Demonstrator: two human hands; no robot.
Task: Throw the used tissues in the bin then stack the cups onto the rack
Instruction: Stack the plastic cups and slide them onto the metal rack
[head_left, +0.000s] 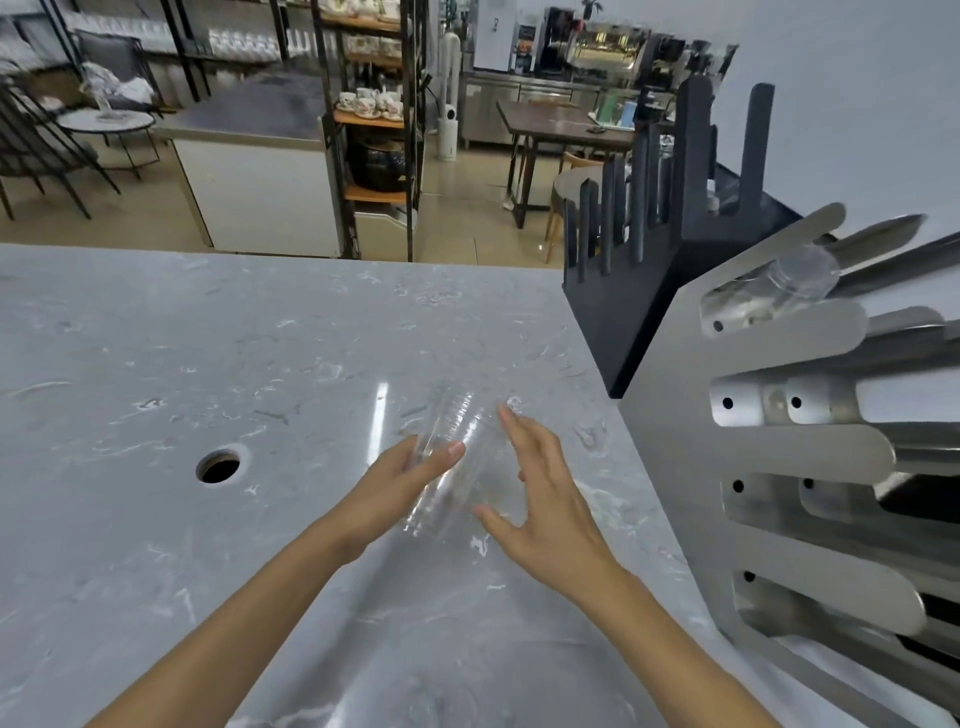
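A stack of clear plastic cups (451, 447) lies tilted above the grey marble counter (208, 364), blurred by motion. My left hand (400, 478) grips the stack from its left side, thumb across the front. My right hand (540, 499) is spread just right of the cups, fingers apart, and I cannot tell whether it touches them. The steel cup rack (779, 467) with slotted channels stands at the right; one clear cup (795, 275) lies in its top slot. No tissues are in view.
A round hole (218, 466) is cut into the counter, left of my hands. A black slotted holder (639, 260) stands behind the steel rack. Beyond the counter's far edge are shelves, tables and chairs.
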